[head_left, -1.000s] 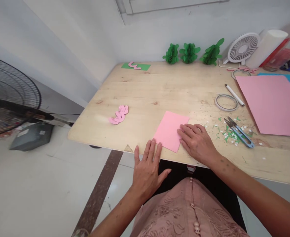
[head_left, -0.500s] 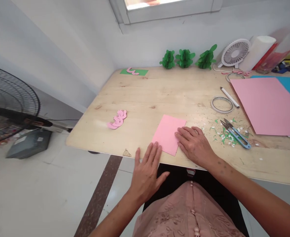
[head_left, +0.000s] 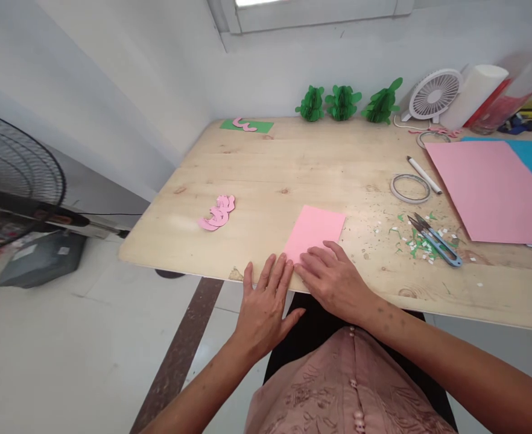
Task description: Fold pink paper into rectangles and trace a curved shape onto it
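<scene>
Loose pink cut-outs (head_left: 218,214) lie in a pile at left; a sleeve brush could scatter them. My left hand (head_left: 261,316), fingers slightly spread, grips nothing and touches the pink sheet's (head_left: 315,232) near-left corner, close to the table's (head_left: 193,250) front edge. My right hand (head_left: 338,286), flattened, lies over the sheet's near part; uneven pressure could skew or crease it. At right, snips (head_left: 442,247) lie open-bladed among scraps (head_left: 415,244): careless reaching risks a nick.
</scene>
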### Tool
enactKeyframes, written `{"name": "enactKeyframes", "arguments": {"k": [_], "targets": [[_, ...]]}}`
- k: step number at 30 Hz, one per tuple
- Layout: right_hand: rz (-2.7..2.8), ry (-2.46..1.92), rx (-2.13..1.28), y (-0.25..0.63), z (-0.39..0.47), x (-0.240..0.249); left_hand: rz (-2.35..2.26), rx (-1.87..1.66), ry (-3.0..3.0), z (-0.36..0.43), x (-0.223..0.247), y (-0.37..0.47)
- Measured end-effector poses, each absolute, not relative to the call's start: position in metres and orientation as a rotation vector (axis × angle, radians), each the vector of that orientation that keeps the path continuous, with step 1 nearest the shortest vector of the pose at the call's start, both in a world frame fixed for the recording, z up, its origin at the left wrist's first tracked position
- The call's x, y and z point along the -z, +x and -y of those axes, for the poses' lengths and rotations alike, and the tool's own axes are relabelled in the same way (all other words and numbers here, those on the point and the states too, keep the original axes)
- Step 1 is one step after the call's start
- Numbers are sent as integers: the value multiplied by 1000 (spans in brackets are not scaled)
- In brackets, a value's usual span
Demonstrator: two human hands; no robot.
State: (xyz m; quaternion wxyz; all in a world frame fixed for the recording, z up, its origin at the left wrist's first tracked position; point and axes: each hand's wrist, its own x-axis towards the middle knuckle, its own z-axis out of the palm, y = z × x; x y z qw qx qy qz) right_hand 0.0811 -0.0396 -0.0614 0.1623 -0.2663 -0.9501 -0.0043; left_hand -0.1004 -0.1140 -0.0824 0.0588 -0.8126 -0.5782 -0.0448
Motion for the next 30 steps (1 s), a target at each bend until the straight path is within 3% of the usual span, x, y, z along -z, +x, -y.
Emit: {"name": "enactKeyframes", "arguments": {"k": [14,30], "targets": [[2886,-625,147,110,43,44,1737,100,-2500,111,78,-107],[2717,-773,127,129,58,49,1741,116,-2508,113,79,-106]]}}
